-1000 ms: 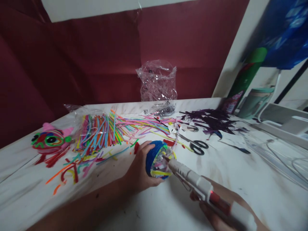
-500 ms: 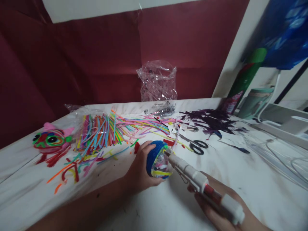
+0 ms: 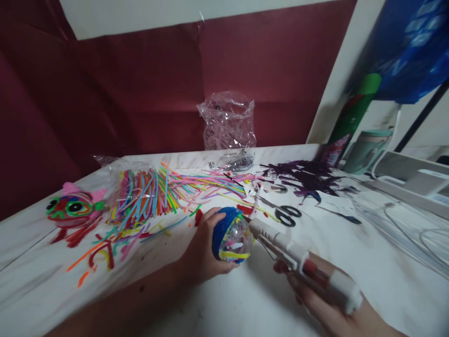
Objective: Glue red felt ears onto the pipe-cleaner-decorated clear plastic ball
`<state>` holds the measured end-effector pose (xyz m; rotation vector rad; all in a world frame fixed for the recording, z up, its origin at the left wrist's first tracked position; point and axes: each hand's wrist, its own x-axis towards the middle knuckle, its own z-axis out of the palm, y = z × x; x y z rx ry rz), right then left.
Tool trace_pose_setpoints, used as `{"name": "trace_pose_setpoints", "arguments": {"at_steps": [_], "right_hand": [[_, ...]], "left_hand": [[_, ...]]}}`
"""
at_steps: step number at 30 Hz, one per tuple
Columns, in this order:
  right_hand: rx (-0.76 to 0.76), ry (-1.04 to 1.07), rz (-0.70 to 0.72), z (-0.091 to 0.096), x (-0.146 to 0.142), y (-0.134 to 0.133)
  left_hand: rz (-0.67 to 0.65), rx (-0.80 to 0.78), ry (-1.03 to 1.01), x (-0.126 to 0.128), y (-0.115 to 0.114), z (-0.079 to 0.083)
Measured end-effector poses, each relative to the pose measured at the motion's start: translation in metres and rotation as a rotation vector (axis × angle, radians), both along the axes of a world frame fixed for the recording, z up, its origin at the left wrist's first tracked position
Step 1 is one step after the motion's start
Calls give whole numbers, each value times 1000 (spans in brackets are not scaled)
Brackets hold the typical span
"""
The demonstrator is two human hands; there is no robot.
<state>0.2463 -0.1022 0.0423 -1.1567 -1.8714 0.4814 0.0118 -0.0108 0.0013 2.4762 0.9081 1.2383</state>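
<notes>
Shifted toward the ball's upper rim over the past second, the glue gun (image 3: 298,255) aims its nozzle at the edge of the clear face instead of its middle, while the blue-wrapped ball (image 3: 229,234) keeps nearly the same spot. The ball is held at the desk (image 3: 224,304), clear side toward the gun, a yellow strip (image 3: 234,256) along its lower rim; whether it rests on the surface, or the nozzle touches it, cannot be told. The left hand (image 3: 203,245) curls around the ball's blue side, thumb below; the right hand (image 3: 315,302) grips the gun to the ball's lower right. By appearances, the step in hand is laying glue where blue wrap meets clear plastic. Next calls for a steady ball, a nozzle that follows the rim, and fingers kept off its tip. Beyond the ball, just to its right, lie scissors (image 3: 279,208), with dark purple strips (image 3: 301,175) farther off. Left of it spread cut scraps (image 3: 111,255) and a bundle of fuzzy stems (image 3: 143,192); farthest left sits a pink-eared figure (image 3: 72,213).
</notes>
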Motion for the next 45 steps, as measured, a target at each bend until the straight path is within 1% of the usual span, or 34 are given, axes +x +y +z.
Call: {"name": "trace_pose_setpoints", "arguments": {"at_steps": [2,4,7,10,13,16,19,28,31,34,35,38,40,43,45], "right_hand": [[-81,24,25,3,-1,1],[-113,26,65,7,-1,0],[-102,23,95,13,0,-2],[-95,38,58,14,1,-3],[-130,46,41,13,0,-2],[-163,54,78,14,-3,-1],[-161,63,99,15,-4,-1],[-184,76,54,4,4,-2],[-182,141,24,0,2,0],[-96,186,-45,-4,4,6],[-40,162,-62,-4,5,8],[134,2,-119,-1,7,18],[188,-76,-157,5,4,23],[239,-116,-130,12,-10,29],[278,-121,-101,15,-22,31]], "left_hand": [[-3,6,5,0,0,-1],[-1,7,-2,0,1,-1],[-1,3,-10,0,1,0],[-1,5,-9,-1,0,1],[-5,5,-10,-1,1,-1],[-10,-3,-2,-2,2,-2],[-9,-14,0,-2,2,-3],[-3,1,-4,-1,1,1],[9,-2,12,-1,0,1],[16,18,50,1,-3,0],[15,41,67,2,-5,1],[39,134,130,5,-12,3],[100,195,177,7,-18,6],[205,286,224,8,-24,9],[237,341,250,7,-26,10]]}}
